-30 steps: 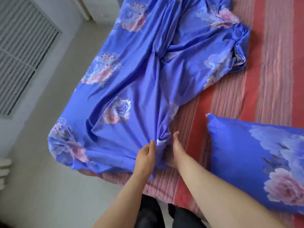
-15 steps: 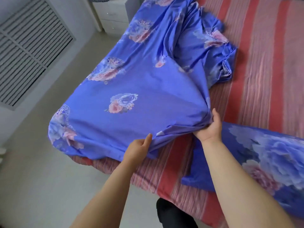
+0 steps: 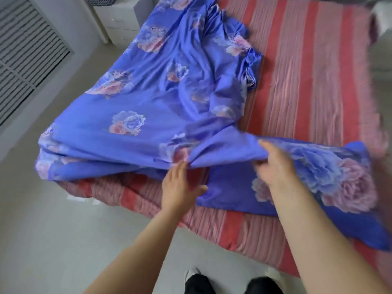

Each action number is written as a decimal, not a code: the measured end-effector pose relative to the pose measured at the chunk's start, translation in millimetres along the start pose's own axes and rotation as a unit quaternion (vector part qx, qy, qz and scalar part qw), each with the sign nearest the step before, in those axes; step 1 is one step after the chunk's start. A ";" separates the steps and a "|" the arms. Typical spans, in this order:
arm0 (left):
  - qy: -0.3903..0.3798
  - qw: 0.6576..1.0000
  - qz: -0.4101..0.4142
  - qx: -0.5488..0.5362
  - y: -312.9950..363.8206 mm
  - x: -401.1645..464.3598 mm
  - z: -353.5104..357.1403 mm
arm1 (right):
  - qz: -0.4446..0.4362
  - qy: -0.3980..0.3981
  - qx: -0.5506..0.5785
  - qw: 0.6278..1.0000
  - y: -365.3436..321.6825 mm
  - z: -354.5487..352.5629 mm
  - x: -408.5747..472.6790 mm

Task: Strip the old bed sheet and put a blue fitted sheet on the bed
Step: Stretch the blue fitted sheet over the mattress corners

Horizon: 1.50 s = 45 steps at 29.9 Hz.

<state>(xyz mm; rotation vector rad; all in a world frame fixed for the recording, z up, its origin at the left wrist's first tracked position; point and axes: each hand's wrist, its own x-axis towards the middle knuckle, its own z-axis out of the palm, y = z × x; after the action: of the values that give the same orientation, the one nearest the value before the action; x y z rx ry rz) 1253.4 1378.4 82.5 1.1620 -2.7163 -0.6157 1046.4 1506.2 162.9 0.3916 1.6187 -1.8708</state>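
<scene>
The blue fitted sheet (image 3: 161, 98) with pink and blue flowers lies spread and rumpled over the left half of the bed. Under it is a red and pink striped cover (image 3: 303, 77), bare on the right half. My right hand (image 3: 275, 166) grips a gathered edge of the sheet and holds it stretched above a matching blue floral pillow (image 3: 331, 187). My left hand (image 3: 180, 185) is flat with straight fingers, its fingertips touching the bunched fold of the sheet near the bed's front edge. The near left corner of the sheet hangs over the bed corner.
A white nightstand (image 3: 118, 20) stands by the far left of the bed. A louvred panel (image 3: 25, 56) lines the left wall. Pale floor (image 3: 63, 230) runs along the bed's left and near sides. My feet (image 3: 229, 283) stand at the bed's front edge.
My right hand has carried the sheet edge to the right, over the pillow. My left hand has loosened from a grip to flat fingers. The sheet lies wider and flatter.
</scene>
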 end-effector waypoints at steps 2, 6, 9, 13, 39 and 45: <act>-0.002 0.995 0.094 0.016 57.3 -23.4 19.7 | 0.227 -0.128 0.053 0.964 10.6 -29.9 -27.3; 0.094 0.985 0.138 -0.032 158.1 -46.6 40.0 | 0.159 -0.211 -0.033 0.964 34.0 -97.5 -43.3; 0.152 0.983 0.101 -0.016 203.5 -64.3 62.2 | 0.148 -0.188 0.043 0.970 30.6 -149.9 -26.5; 0.165 0.982 -0.067 -0.067 239.1 -103.9 87.4 | 0.318 -0.173 0.182 0.914 11.3 -195.8 -3.8; 0.163 0.857 -0.466 -0.146 181.6 -182.2 34.2 | -0.109 -0.214 0.180 0.954 -168.3 -170.3 64.5; 0.074 0.925 -0.371 -0.040 236.6 -170.0 113.7 | -0.622 0.009 -0.319 0.715 -115.0 -273.0 47.8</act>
<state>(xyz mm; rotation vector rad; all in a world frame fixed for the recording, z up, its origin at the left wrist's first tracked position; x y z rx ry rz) 1184.0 1683.3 84.6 2.1181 -2.0408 -0.6593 890.6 1762.6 168.7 -1.3089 2.6997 -1.7904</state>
